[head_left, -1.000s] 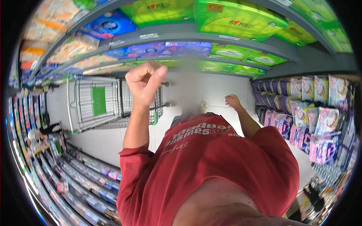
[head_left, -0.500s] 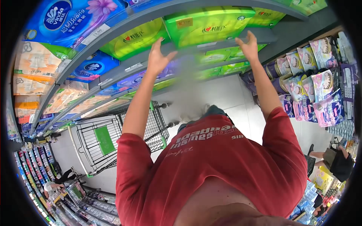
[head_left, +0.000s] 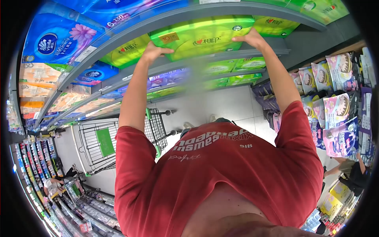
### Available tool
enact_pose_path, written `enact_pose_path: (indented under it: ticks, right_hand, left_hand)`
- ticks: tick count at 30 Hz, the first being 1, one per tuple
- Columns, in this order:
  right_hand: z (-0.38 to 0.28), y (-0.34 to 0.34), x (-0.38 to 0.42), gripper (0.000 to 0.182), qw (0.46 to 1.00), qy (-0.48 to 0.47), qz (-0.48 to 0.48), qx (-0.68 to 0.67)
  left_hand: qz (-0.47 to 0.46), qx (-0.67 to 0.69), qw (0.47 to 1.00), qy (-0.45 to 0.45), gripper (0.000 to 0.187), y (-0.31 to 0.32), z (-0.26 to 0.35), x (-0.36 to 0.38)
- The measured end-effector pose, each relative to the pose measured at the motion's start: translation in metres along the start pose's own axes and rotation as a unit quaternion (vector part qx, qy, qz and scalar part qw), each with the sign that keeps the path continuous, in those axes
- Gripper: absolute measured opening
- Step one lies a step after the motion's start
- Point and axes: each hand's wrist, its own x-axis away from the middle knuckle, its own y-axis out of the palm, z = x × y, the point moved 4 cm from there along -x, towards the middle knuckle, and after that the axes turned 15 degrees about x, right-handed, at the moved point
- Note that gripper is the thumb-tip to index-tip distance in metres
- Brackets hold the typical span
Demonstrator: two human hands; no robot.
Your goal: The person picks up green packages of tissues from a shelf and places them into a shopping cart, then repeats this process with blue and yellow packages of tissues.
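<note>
A large green and yellow pack of tissues (head_left: 203, 38) with a red heart logo sits at the front of a grey shelf. My left hand (head_left: 154, 53) grips its left end, thumb across the front and the other fingers out of sight behind it. At the opposite end my right hand (head_left: 251, 38) holds on in the same way, its thumb pressed to the front face. Similar green packs lie to either side: one on the left (head_left: 125, 51) and one on the right (head_left: 275, 24).
Blue Vinda packs (head_left: 59, 41) fill the upper left shelves. A wire shopping cart (head_left: 104, 142) stands on the floor to my left. Bagged goods (head_left: 339, 102) hang on a rack at right. A person in dark clothing (head_left: 352, 173) is at far right, another person (head_left: 53, 185) at lower left.
Both hands have gone from spread open in front of the green tissue pack to closed around its two ends. The pack is now tilted and stands slightly further out from its neighbours.
</note>
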Motion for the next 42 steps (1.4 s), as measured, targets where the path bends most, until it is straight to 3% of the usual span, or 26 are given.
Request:
enact_pose_path:
  ticks: [3, 5, 13, 15, 22, 25, 27, 28, 30, 33, 35, 36, 37, 39, 40, 41, 42]
  right_hand:
    - [-0.006, -0.003, 0.005, 0.060, 1.000, -0.020, -0.007, 0.008]
    - [-0.007, -0.003, 0.005, 0.049, 0.999, -0.031, -0.002, 0.030]
    - [0.006, 0.007, 0.029, 0.038, 0.998, -0.031, 0.046, -0.014]
    - [0.006, 0.005, 0.033, 0.036, 0.998, -0.035, 0.058, -0.018]
    - [-0.010, -0.007, 0.056, 0.035, 0.993, -0.065, 0.099, -0.020]
    - [-0.016, -0.009, 0.076, 0.035, 0.985, -0.107, 0.137, 0.004]
    - [-0.012, -0.007, 0.081, 0.033, 0.975, -0.145, 0.167, 0.013]
    - [-0.005, -0.005, 0.083, 0.030, 0.968, -0.147, 0.196, 0.045]
    - [0.003, -0.002, 0.092, 0.026, 0.958, -0.160, 0.214, 0.109]
    - [0.000, -0.008, 0.118, 0.028, 0.942, -0.202, 0.255, 0.081]
    - [0.001, -0.004, 0.135, 0.029, 0.936, -0.206, 0.251, 0.138]
    - [-0.012, -0.006, 0.148, 0.029, 0.959, -0.194, 0.198, 0.053]
    - [-0.007, 0.005, 0.144, 0.032, 0.940, -0.242, 0.226, 0.077]
    - [-0.028, 0.008, 0.153, 0.036, 0.923, -0.235, 0.207, 0.224]
    - [-0.045, 0.011, 0.161, 0.036, 0.923, -0.253, 0.195, 0.213]
    - [-0.059, 0.011, 0.169, 0.038, 0.940, -0.297, 0.162, -0.048]
    - [-0.075, 0.013, 0.172, 0.040, 0.892, -0.314, 0.111, -0.305]
  left_hand:
    - [0.022, 0.003, 1.000, -0.007, 0.066, -0.001, -0.007, -0.003]
    - [0.042, 0.011, 0.999, -0.007, 0.063, -0.003, -0.017, -0.005]
    - [0.084, -0.045, 0.995, 0.023, 0.052, 0.005, -0.028, 0.023]
    - [0.056, -0.041, 0.992, 0.105, 0.047, 0.011, -0.024, 0.029]
    - [0.068, -0.040, 0.985, 0.151, 0.036, 0.019, -0.017, 0.051]
    - [0.100, -0.128, 0.974, 0.155, 0.030, 0.021, -0.019, 0.062]
    - [0.153, -0.064, 0.953, 0.252, 0.023, 0.021, -0.023, 0.072]
    - [0.141, -0.130, 0.925, 0.327, 0.022, 0.023, -0.022, 0.081]
    - [0.149, -0.132, 0.937, 0.286, 0.022, 0.016, -0.032, 0.093]
    - [0.180, -0.156, 0.939, 0.247, 0.026, 0.005, -0.044, 0.121]
    - [0.207, -0.076, 0.914, 0.341, 0.028, -0.003, -0.046, 0.160]
    - [0.218, -0.030, 0.922, 0.317, 0.030, -0.012, -0.048, 0.182]
    - [0.232, 0.015, 0.927, 0.294, 0.032, -0.024, -0.046, 0.203]
    - [0.219, 0.143, 0.931, 0.254, 0.033, -0.067, -0.043, 0.240]
    - [0.233, 0.118, 0.921, 0.288, 0.034, -0.061, -0.013, 0.260]
    - [0.246, 0.091, 0.910, 0.321, 0.036, -0.055, 0.016, 0.280]
    - [0.186, 0.052, 0.922, 0.336, 0.043, -0.064, 0.025, 0.297]
